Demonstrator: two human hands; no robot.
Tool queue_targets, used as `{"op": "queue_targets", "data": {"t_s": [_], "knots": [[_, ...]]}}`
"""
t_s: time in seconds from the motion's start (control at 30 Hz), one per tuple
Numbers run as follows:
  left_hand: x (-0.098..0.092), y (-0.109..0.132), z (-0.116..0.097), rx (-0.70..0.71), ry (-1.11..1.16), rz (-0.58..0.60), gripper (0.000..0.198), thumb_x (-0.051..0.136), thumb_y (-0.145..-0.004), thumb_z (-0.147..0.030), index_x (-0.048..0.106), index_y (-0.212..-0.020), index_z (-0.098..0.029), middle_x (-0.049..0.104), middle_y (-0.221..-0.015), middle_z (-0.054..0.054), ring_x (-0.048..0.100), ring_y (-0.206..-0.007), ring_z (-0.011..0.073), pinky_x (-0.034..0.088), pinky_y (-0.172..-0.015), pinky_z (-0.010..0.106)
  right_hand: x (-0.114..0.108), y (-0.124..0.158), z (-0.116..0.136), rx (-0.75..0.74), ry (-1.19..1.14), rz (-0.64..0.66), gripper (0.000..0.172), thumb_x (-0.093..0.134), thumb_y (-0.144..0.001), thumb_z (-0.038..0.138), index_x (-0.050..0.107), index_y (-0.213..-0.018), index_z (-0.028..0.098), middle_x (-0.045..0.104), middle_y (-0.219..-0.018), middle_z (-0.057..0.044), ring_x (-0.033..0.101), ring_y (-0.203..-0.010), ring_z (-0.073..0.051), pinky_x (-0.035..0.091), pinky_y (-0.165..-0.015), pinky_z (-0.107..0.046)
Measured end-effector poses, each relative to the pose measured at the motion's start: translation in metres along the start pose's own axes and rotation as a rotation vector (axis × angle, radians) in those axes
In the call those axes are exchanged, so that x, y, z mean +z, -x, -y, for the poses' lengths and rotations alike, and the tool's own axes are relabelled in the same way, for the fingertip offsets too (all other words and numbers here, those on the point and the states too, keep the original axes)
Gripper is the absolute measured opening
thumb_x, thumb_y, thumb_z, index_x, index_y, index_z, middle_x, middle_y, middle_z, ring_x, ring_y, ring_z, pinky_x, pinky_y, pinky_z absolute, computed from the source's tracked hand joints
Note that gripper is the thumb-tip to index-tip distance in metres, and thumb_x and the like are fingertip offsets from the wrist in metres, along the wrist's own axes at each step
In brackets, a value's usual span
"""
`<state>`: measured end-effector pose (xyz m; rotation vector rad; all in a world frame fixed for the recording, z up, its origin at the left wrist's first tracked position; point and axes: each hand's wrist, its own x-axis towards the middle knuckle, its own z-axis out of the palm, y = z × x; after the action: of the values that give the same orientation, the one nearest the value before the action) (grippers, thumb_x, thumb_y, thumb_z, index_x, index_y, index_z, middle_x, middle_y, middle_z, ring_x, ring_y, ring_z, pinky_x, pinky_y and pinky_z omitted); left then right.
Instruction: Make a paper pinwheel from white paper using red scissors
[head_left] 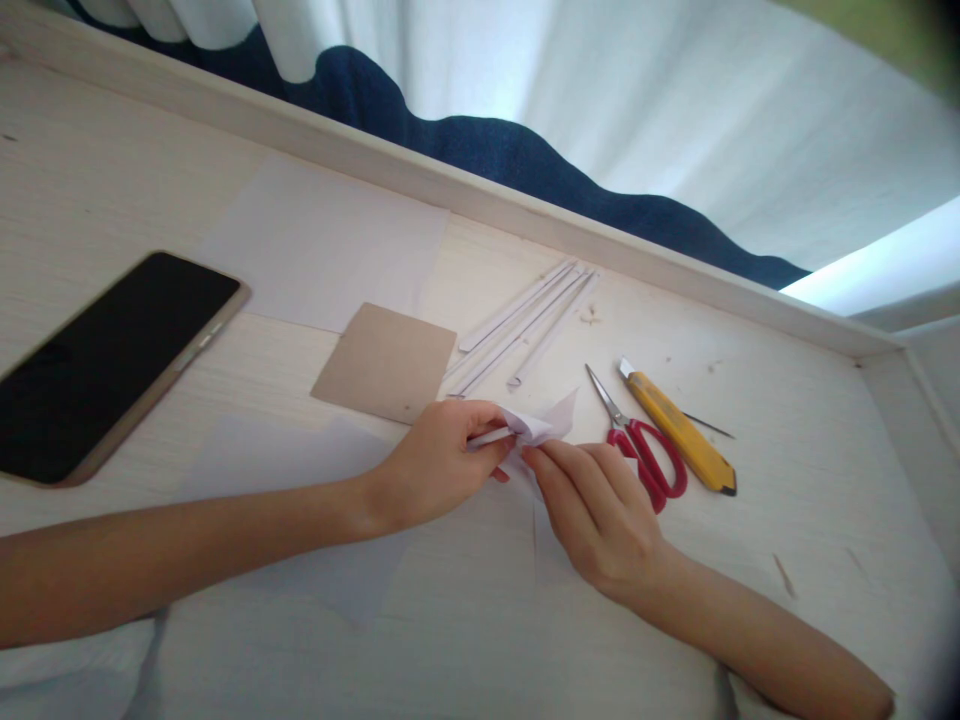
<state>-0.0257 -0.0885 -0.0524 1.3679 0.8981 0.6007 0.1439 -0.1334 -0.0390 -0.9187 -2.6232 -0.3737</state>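
Observation:
A folded piece of white paper (536,425) is pinched between my two hands near the middle of the view. My left hand (446,460) is closed on its left side, with a thin rolled part of the paper showing between thumb and fingers. From the right, the fingertips of my right hand (596,505) press on the lower edge of the same paper. Just beyond my left hand lies a square brown card (390,362). Thin white paper strips (525,325) lie above my hands. Red-handled scissors (649,460) rest partly behind my right hand.
A yellow cutter (679,425) lies right of the scissors, over a thin dark stick. White sheets (330,240) lie at the back and under my left forearm. A phone (112,360) is at the left. The table's raised rim (480,195) runs below a curtain.

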Motion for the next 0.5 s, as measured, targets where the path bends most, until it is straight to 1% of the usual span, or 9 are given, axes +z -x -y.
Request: {"op": "queue_targets", "data": {"t_s": [0.1, 0.2, 0.37, 0.5], "knots": [[0.0003, 0.0004, 0.0005, -0.013, -0.01, -0.016, 0.018, 0.046, -0.078, -0.016, 0.062, -0.085, -0.014, 0.061, -0.076, 0.001, 0.059, -0.07, 0.0131, 0.052, -0.058, 0.021, -0.0013, -0.0019, 0.0004, -0.008, 0.0, -0.011, 0.022, 0.048, -0.078, 0.005, 0.053, -0.098, -0.003, 0.06, -0.089, -0.024, 0.054, -0.078, -0.028, 0.044, -0.054, -0.037], [0.0005, 0.0005, 0.0001, -0.022, 0.003, -0.031, 0.017, 0.046, -0.078, -0.017, 0.062, -0.083, -0.014, 0.061, -0.075, 0.0, 0.059, -0.068, 0.0118, 0.052, -0.058, 0.019, -0.0006, -0.0022, 0.0011, -0.012, -0.012, -0.019, 0.02, 0.049, -0.077, 0.005, 0.054, -0.095, -0.003, 0.061, -0.084, -0.022, 0.053, -0.072, -0.026, 0.043, -0.052, -0.036], [0.0006, 0.0003, 0.0002, -0.016, -0.008, -0.017, 0.017, 0.046, -0.078, -0.017, 0.062, -0.083, -0.015, 0.061, -0.077, 0.0, 0.059, -0.07, 0.013, 0.052, -0.059, 0.02, 0.0017, -0.0007, 0.0015, 0.028, 0.001, 0.001, 0.022, 0.048, -0.079, 0.008, 0.053, -0.099, -0.001, 0.061, -0.087, -0.02, 0.053, -0.077, -0.026, 0.044, -0.056, -0.037], [0.001, 0.0, 0.0019, -0.008, 0.034, -0.017, 0.018, 0.044, -0.079, -0.017, 0.06, -0.086, -0.013, 0.061, -0.079, 0.001, 0.059, -0.07, 0.0121, 0.052, -0.061, 0.02, 0.0004, -0.0019, -0.0003, 0.026, -0.048, -0.021, 0.022, 0.049, -0.078, 0.007, 0.055, -0.097, -0.001, 0.061, -0.085, -0.02, 0.051, -0.073, -0.024, 0.043, -0.054, -0.036]]}}
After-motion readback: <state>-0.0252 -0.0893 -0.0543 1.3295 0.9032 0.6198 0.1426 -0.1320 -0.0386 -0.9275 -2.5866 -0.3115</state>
